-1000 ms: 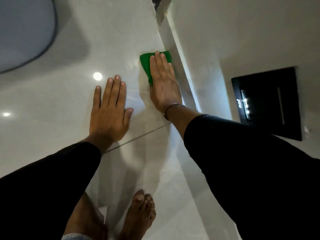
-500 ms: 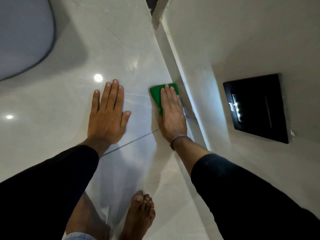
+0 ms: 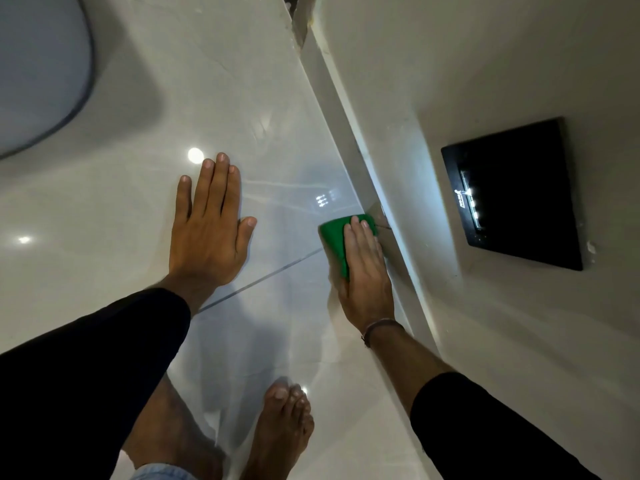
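A green scrub pad [image 3: 333, 237] lies flat on the glossy white tiled floor [image 3: 242, 98], right beside the skirting [image 3: 349, 140] at the foot of the wall. My right hand [image 3: 365, 271] presses down on the pad with straight fingers and covers most of it. My left hand [image 3: 211, 226] rests flat on the tile to the left, fingers together and straight, holding nothing. A grout line [image 3: 263, 278] runs between the two hands.
A white wall [image 3: 485, 64] rises on the right with a black switch panel [image 3: 512, 194] showing small lights. A grey rounded object [image 3: 38, 64] fills the top left corner. My bare foot [image 3: 280, 431] stands on the floor below the hands.
My right hand has slid the green pad along the skirting toward me. The left hand has stayed planted on the tile.
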Demonstrator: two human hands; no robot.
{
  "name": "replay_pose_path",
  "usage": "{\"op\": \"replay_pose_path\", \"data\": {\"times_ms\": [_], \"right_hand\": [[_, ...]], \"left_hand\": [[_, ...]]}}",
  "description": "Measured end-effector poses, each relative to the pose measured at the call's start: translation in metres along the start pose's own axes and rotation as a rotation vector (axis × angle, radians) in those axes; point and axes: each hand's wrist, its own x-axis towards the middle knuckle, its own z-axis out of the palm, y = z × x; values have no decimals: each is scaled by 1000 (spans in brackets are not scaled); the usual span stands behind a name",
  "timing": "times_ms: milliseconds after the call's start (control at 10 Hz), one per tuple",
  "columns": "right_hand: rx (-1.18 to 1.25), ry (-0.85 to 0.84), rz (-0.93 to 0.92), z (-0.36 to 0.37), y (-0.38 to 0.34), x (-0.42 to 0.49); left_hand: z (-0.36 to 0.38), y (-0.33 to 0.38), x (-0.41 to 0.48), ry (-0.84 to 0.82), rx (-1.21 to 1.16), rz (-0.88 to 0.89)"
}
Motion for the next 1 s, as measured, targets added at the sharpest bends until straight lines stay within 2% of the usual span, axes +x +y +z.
{"op": "replay_pose_path", "data": {"times_ms": [300, 600, 700, 800, 900, 1000], "right_hand": [[0, -1, 50, 9, 28, -58], [-71, -79, 114, 14, 66, -150], [-34, -113, 162, 12, 60, -150], [4, -107, 167, 9, 46, -124], [39, -75, 42, -2, 18, -49], [54, -54, 4, -11, -7, 17]], "left_hand": [[1, -1, 0, 13, -17, 3], [1, -1, 0, 4, -20, 4], [0, 0, 0, 10, -7, -1], [-1, 1, 1, 8, -14, 2], [-1, 1, 1, 6, -4, -1], [-1, 1, 1, 4, 4, -4]]}}
